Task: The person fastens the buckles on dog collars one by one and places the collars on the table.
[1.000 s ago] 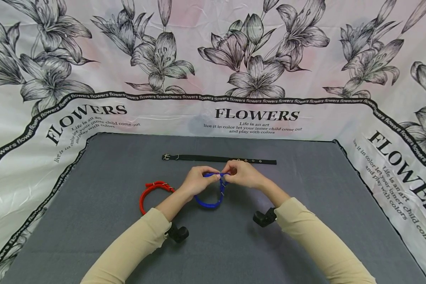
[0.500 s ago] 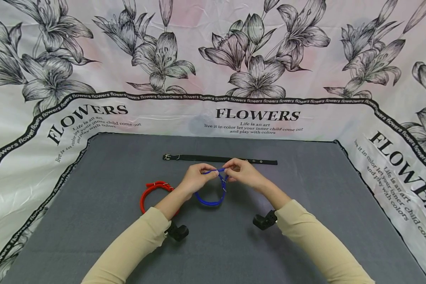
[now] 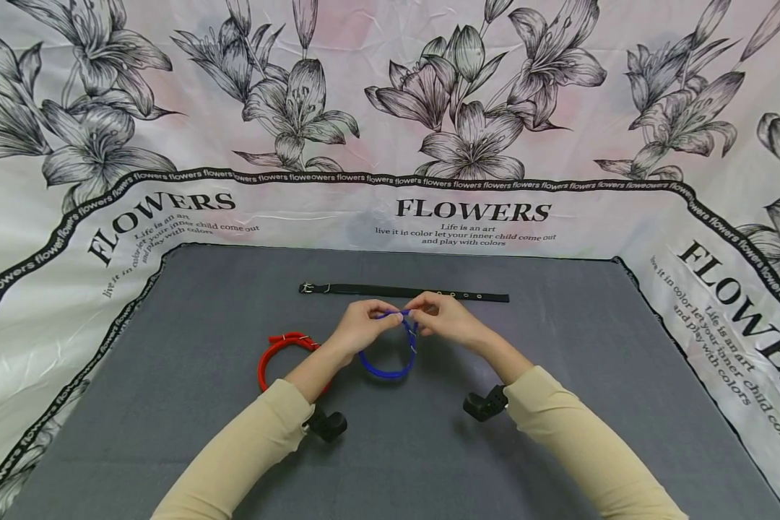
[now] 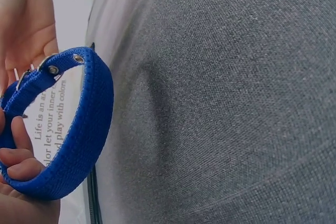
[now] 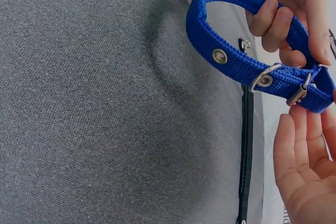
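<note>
A blue webbing collar (image 3: 386,367) with metal eyelets and a buckle (image 5: 264,77) is bent into a loop and held just above the grey mat (image 3: 429,462). My left hand (image 3: 362,325) curls its fingers (image 5: 270,17) round the strap on the left side of the loop. At the buckle end, my right hand (image 3: 446,318) pinches the strap, its palm (image 5: 304,177) below the collar in the right wrist view. The left wrist view shows the blue collar (image 4: 79,129) from the side, with my left fingers (image 4: 18,163) round it.
A black collar (image 3: 403,291) lies flat and straight on the mat just beyond my hands. To the left of my left forearm lies a red collar (image 3: 274,355), curled into a loop. A flower-printed cloth (image 3: 390,108) surrounds the mat.
Both hands and the blue collar have edged slightly away from me, towards the black collar. The fingers have worked a little at the buckle end, and both grips hold.
</note>
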`<control>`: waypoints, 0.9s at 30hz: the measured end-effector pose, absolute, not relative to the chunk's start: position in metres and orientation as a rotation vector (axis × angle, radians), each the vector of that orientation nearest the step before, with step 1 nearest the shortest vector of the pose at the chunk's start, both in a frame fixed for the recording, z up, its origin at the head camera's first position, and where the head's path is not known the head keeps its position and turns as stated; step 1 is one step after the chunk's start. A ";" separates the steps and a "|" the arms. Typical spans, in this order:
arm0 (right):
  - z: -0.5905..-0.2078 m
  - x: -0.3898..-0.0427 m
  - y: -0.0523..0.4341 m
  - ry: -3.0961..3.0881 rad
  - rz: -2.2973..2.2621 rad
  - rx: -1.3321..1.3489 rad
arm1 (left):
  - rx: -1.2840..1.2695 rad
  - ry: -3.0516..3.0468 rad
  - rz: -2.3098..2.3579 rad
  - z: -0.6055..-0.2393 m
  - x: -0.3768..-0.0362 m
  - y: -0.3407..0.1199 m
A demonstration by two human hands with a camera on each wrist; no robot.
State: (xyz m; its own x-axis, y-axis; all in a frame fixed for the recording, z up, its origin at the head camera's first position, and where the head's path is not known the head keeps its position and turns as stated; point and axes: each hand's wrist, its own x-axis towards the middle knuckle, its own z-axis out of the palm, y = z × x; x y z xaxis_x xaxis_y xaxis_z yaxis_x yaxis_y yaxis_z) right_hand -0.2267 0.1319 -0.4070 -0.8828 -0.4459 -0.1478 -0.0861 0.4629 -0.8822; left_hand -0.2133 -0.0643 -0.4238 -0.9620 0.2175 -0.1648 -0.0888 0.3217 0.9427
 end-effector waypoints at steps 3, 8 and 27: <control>-0.408 -0.228 0.132 2.292 -1.461 -0.379 | 0.095 2.337 1.710 -0.423 -0.214 -0.065; -0.409 -0.229 0.134 2.256 -1.500 -0.391 | 0.061 2.353 1.710 -0.423 -0.215 -0.064; -0.405 -0.227 0.130 2.367 -1.392 -0.485 | -0.014 2.293 1.731 -0.420 -0.217 -0.062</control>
